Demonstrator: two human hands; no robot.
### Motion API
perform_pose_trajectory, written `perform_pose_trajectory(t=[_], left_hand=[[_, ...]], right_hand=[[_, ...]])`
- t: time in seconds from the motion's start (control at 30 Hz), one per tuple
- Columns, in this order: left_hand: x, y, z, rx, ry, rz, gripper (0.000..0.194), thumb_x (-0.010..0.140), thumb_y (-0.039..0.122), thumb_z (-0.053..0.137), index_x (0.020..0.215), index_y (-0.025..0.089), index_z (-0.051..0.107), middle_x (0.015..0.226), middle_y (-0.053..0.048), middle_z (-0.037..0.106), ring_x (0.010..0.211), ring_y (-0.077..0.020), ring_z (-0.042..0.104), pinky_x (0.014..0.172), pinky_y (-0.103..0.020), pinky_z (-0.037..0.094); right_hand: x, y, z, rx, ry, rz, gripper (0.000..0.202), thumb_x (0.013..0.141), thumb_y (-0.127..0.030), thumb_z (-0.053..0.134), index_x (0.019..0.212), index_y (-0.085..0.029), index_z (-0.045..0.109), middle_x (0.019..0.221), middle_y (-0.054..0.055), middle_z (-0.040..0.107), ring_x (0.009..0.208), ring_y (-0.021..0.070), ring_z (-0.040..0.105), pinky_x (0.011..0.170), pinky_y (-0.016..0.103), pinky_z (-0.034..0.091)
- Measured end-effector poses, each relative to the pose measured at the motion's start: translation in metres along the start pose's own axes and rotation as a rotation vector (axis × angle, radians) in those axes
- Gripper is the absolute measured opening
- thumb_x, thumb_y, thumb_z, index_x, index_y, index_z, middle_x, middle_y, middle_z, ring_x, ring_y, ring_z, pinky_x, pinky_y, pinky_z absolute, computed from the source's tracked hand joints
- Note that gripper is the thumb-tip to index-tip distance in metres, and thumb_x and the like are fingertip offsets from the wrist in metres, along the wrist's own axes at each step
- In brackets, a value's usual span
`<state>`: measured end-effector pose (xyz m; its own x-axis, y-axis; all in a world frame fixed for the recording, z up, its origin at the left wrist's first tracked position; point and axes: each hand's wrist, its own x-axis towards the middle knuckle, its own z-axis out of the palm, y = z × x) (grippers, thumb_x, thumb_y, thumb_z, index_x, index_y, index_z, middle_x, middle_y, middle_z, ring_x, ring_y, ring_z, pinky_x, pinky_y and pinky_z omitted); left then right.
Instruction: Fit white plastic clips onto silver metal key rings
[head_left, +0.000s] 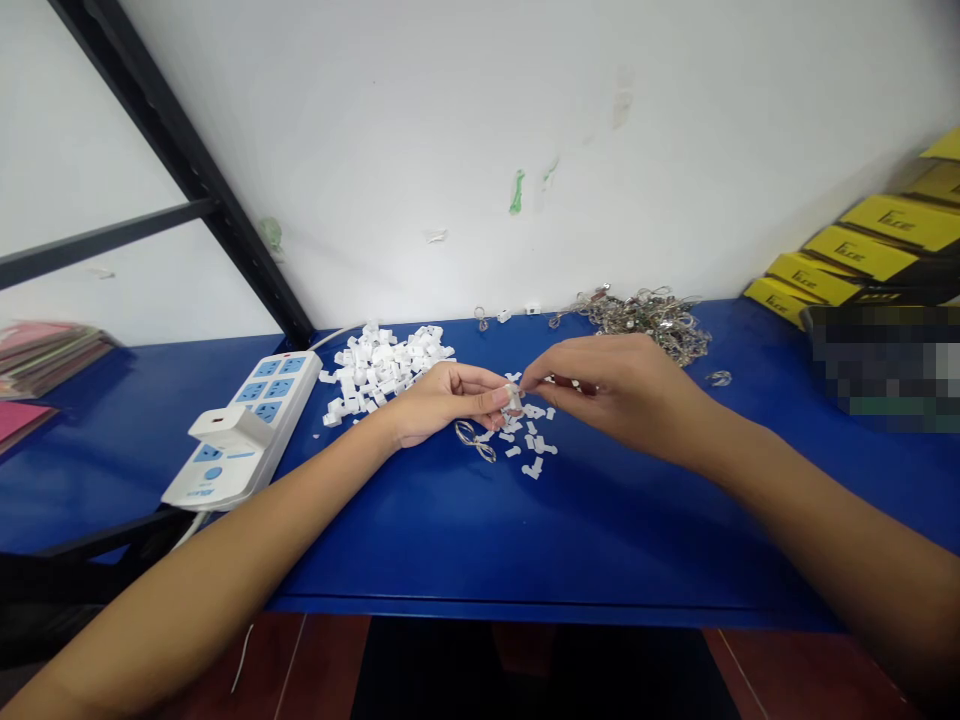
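Between the thumb and fingers of my left hand (450,400) is a small white plastic housing (513,398). A looped thin wire (475,441) hangs just below these fingers; whether it joins the housing I cannot make out. My right hand (626,385) reaches in from the right, thumb and index finger pinched together at the housing's edge. Whatever is in that pinch is too small to name. Under and around both hands lie several small flat white plastic pieces (536,443). A heap of white housings (384,365) sits beyond my left forearm.
A tangled pile of wires with small parts (652,322) lies by the wall, behind my right hand. A white power strip (289,385) with a plugged-in charger (232,428) stands left. Yellow-black boxes (855,252) are stacked right. A black metal frame (214,200) rises at left.
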<state>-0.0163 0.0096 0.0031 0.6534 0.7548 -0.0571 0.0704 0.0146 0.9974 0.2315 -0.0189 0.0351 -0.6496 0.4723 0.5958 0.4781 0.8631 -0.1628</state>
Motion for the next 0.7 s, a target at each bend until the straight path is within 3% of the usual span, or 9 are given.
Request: perform_pose_trajectory(t=[0.7], left_hand=[[0.0, 0.0009, 0.0021, -0.003, 0.044, -0.021, 0.04, 0.085, 0.042, 0.083, 0.114, 0.015, 0.079, 0.085, -0.008, 0.078, 0.076, -0.0139, 0.072, 0.077, -0.026, 0.058]], right_hand=[[-0.0022, -0.0013, 0.0039, -0.033, 0.009, -0.01, 0.016, 0.096, -0.013, 0.057, 0.098, -0.022, 0.07, 0.079, 0.0, 0.074, 0.068, 0.0135, 0.066, 0.062, 0.025, 0.044]])
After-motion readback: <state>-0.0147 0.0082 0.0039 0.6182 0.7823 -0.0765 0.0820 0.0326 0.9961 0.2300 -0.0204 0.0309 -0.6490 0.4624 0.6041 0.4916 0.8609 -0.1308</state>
